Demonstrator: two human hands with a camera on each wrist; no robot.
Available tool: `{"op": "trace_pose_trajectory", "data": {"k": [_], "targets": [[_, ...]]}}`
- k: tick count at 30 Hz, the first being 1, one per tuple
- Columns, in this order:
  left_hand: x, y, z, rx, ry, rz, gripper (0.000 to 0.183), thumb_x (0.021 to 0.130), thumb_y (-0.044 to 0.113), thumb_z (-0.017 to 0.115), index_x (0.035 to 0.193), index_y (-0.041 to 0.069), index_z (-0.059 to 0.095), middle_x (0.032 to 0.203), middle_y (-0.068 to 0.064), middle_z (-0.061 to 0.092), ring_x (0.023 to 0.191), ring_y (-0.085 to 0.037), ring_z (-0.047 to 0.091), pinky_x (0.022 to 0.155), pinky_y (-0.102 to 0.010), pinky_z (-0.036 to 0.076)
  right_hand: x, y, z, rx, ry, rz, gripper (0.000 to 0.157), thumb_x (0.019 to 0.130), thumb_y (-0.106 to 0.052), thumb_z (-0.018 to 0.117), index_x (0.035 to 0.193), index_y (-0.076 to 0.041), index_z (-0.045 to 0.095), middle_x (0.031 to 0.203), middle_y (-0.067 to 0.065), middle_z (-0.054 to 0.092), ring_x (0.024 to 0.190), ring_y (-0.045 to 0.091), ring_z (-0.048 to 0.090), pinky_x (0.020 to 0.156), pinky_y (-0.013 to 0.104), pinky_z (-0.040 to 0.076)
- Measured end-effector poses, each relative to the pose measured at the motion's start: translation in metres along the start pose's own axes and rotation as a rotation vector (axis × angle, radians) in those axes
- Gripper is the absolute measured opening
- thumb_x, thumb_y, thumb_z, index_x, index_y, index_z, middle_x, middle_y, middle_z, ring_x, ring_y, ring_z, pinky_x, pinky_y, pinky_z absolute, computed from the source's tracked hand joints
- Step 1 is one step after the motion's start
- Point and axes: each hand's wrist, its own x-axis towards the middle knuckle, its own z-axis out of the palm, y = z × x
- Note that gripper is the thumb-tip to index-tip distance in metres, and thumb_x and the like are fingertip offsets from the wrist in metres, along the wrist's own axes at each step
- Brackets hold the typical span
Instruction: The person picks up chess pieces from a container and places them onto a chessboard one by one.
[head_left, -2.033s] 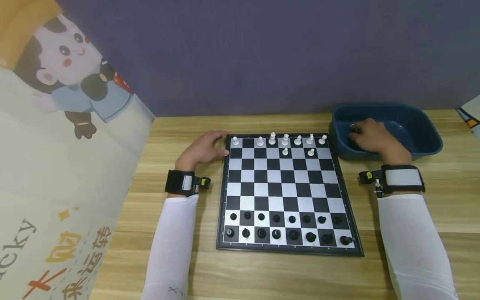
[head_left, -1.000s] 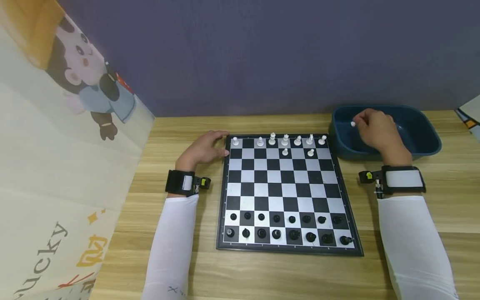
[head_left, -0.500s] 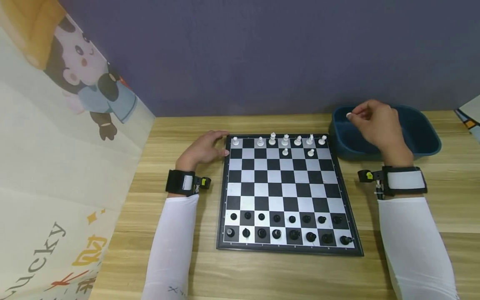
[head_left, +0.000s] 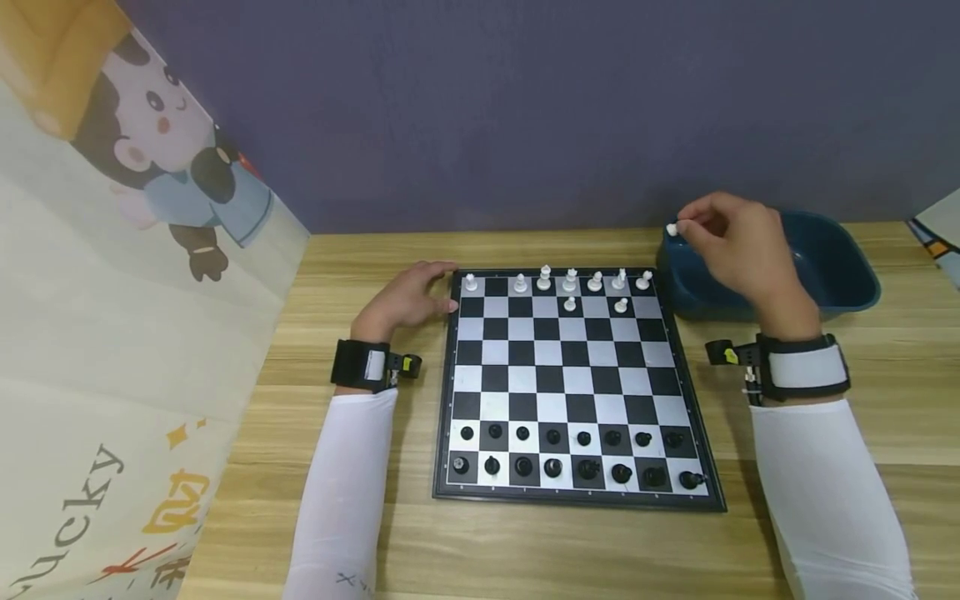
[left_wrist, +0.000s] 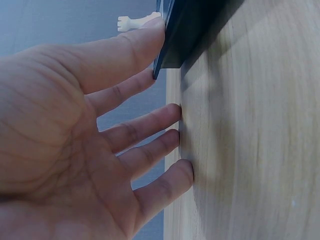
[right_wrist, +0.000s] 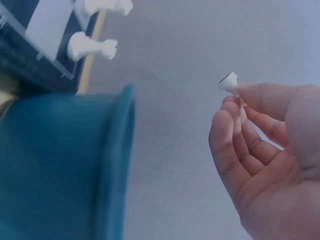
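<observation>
My right hand [head_left: 738, 250] pinches a small white chess piece [right_wrist: 228, 83] between thumb and fingertips, above the left rim of the blue plastic basin [head_left: 697, 296]. Its base faces outward in the right wrist view; the fingers cover the rest, so its kind is unclear. At the far left corner of the chessboard [head_left: 536, 379], my left hand [head_left: 405, 297] rests thumb and index finger on the edge. The other fingertips touch the table in the left wrist view. White pieces [head_left: 544, 279] line the far row, with a gap second from left; two white pawns [head_left: 570, 305] stand before them.
Black chess pieces [head_left: 553, 468] fill the two near rows of the board. The basin stands right of the board's far corner on the wooden table [head_left: 570, 550]. A dark purple wall [head_left: 480, 117] rises behind; a printed cartoon sheet [head_left: 135, 333] lies at left.
From inside the basin, my right hand has risen with the white chess piece pinched in its fingers and moved left to the rim. My left hand and the board stay put.
</observation>
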Motion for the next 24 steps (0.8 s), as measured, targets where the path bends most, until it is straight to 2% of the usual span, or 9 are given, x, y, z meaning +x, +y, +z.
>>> {"op": "trace_pose_trajectory", "data": {"k": [5, 10, 14, 20, 24], "targets": [[-0.001, 0.0, -0.001, 0.0, 0.001, -0.005, 0.066, 0.082, 0.037, 0.064, 0.141, 0.03, 0.034, 0.142, -0.006, 0.034, 0.126, -0.028, 0.034, 0.098, -0.048, 0.03, -0.003, -0.018, 0.0, 0.03, 0.029, -0.12, 0.025, 0.091, -0.032, 0.052, 0.105, -0.012, 0.061, 0.09, 0.001, 0.057, 0.074, 0.016, 0.047, 0.063, 0.033, 0.037], [-0.001, 0.0, 0.0, -0.005, 0.002, -0.008, 0.066, 0.082, 0.037, 0.063, 0.141, 0.031, 0.034, 0.142, -0.006, 0.034, 0.126, -0.027, 0.034, 0.098, -0.048, 0.03, -0.011, -0.044, 0.0, 0.068, -0.007, -0.177, 0.023, 0.089, -0.031, 0.055, 0.103, -0.014, 0.06, 0.088, -0.003, 0.058, 0.074, 0.011, 0.05, 0.063, 0.029, 0.04], [0.001, 0.0, 0.0, -0.008, -0.001, -0.004, 0.065, 0.082, 0.037, 0.063, 0.141, 0.031, 0.034, 0.142, -0.006, 0.034, 0.127, -0.028, 0.034, 0.098, -0.048, 0.03, -0.015, -0.065, 0.01, 0.072, -0.09, -0.239, 0.02, 0.089, -0.032, 0.056, 0.1, -0.016, 0.06, 0.085, -0.006, 0.057, 0.072, 0.01, 0.051, 0.063, 0.027, 0.042], [0.001, 0.001, 0.0, -0.002, -0.002, -0.012, 0.066, 0.082, 0.037, 0.064, 0.141, 0.031, 0.034, 0.142, -0.006, 0.035, 0.126, -0.028, 0.034, 0.098, -0.048, 0.03, -0.012, -0.095, 0.039, 0.016, -0.225, -0.436, 0.013, 0.089, -0.025, 0.058, 0.098, -0.017, 0.06, 0.084, -0.007, 0.055, 0.072, 0.007, 0.05, 0.06, 0.025, 0.041], [0.001, 0.001, 0.0, -0.002, 0.002, -0.013, 0.066, 0.082, 0.037, 0.064, 0.141, 0.031, 0.034, 0.141, -0.007, 0.035, 0.125, -0.028, 0.035, 0.097, -0.048, 0.031, -0.005, -0.114, 0.056, -0.028, -0.3, -0.524, 0.009, 0.088, -0.022, 0.058, 0.096, -0.018, 0.061, 0.083, -0.009, 0.055, 0.071, 0.007, 0.05, 0.061, 0.023, 0.041]]}}
